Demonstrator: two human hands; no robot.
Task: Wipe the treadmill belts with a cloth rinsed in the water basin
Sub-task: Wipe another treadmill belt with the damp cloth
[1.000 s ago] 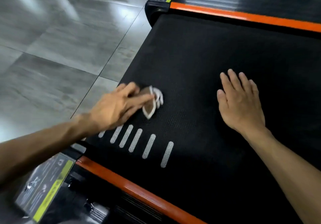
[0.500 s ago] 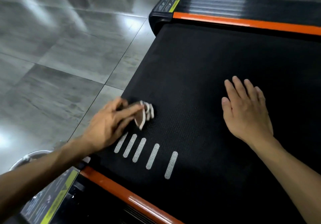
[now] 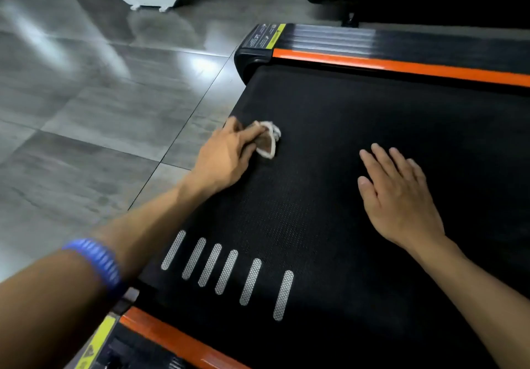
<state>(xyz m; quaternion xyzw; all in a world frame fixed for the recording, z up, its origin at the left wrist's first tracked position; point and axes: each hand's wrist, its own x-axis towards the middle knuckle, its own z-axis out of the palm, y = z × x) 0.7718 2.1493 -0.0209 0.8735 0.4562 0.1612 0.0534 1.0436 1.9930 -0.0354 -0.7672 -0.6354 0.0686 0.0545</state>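
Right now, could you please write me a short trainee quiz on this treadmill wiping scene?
1. True or false: the left hand grips the cloth on the treadmill belt.
2. How does the right hand lie? A) flat on the belt B) curled round a bottle
3. Fill in: the side rail at the belt's far edge is ____.

Key: 1 true; 2 A; 3 orange.

Cloth partly hidden under left grip, belt cut off at right edge, rail label txt too small
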